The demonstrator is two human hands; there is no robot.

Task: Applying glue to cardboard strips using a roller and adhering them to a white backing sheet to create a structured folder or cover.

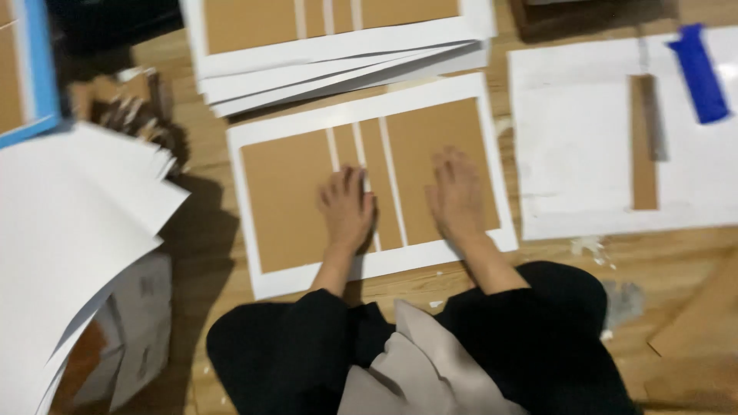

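Hands press flat on a white sheet [369, 265] that carries brown cardboard panels [284, 204] with thin white gaps between them; it lies on the wooden worktop [204, 146] right before the person. Left hand [347, 207] lies palm down, fingers spread, over the narrow middle strips, holding nothing. Right hand [457, 194] rests open and flat on the wide right panel, just beside it. A stack of similar sheets [338, 58] lies beyond, loose white paper [69, 230] at left, and a blue tool [699, 73] on another white sheet at right.
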